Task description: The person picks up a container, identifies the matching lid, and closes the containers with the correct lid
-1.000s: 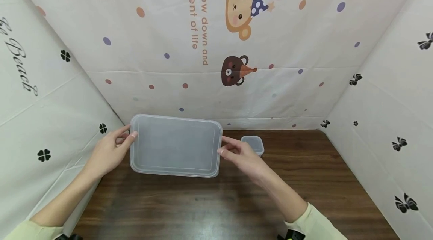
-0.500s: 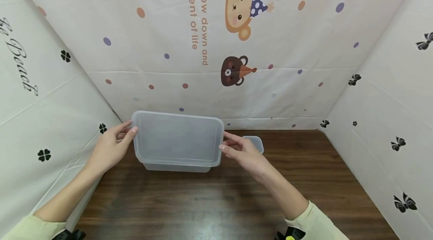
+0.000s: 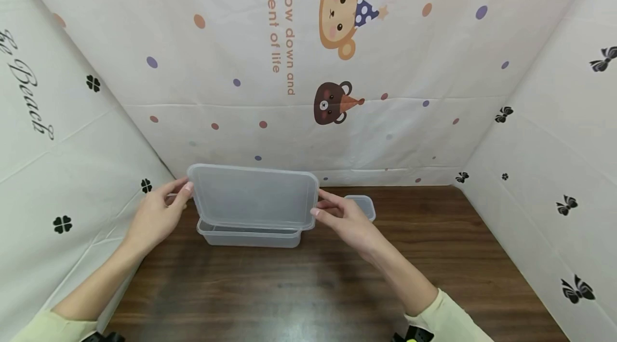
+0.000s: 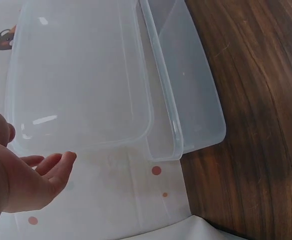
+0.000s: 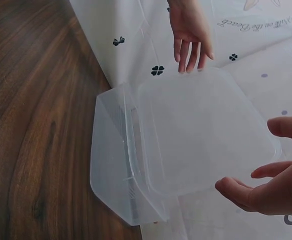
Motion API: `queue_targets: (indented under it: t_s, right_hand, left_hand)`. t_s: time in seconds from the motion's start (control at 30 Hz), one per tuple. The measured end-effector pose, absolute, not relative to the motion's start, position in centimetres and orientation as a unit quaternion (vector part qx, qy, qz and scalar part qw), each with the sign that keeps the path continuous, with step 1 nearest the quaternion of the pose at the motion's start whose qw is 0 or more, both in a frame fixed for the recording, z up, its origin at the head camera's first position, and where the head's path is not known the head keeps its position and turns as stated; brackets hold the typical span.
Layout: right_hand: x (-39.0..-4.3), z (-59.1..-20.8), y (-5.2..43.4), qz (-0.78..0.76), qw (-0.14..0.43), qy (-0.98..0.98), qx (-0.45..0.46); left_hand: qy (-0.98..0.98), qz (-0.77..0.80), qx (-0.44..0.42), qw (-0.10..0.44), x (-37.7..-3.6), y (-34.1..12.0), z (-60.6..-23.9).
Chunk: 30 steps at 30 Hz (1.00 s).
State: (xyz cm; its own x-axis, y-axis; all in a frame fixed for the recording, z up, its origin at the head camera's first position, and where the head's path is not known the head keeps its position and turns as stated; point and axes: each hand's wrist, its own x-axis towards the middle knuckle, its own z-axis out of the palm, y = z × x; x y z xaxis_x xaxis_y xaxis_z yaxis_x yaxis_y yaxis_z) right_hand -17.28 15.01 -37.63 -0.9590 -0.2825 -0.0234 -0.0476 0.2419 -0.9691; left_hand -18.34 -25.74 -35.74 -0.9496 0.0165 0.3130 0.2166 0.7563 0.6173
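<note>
A large translucent plastic lid (image 3: 255,197) is tilted up above a rectangular clear plastic food container (image 3: 250,239), whose open top shows below the lid's lower edge. My left hand (image 3: 156,212) holds the lid's left edge, thumb toward me. At the opposite short edge, my right hand (image 3: 348,224) grips the lid between thumb and fingers. From the left wrist, the lid (image 4: 80,75) stands apart from the container's wall (image 4: 191,85) along most of its length. The right wrist view has the container (image 5: 108,160) resting on the wood; whether it holds anything cannot be made out.
A small lidded plastic box (image 3: 363,207) stands on the dark wooden table (image 3: 270,294), just behind my right hand. Printed white cloth walls (image 3: 409,138) enclose the table at the back, left and right.
The lid has come up off the container and its near edge has swung upward and back, uncovering the container's front wall and rim. Both hands have kept hold of the lid's ends.
</note>
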Motion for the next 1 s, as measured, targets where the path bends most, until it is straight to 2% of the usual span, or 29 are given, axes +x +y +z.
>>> queue_targets:
  t_s: [0.57,1.0]
  right_hand:
    - [-17.2,-38.0,14.6,-0.623,0.077,0.772,-0.104]
    - [-17.0,-38.2,14.6,-0.624,0.043,0.775,-0.085]
  left_hand:
    - [-0.858,-0.497,-0.064,0.114,-19.2,-26.4,-37.2]
    - [-0.836,-0.539,-0.028,0.099,-19.4,-26.9,-38.3]
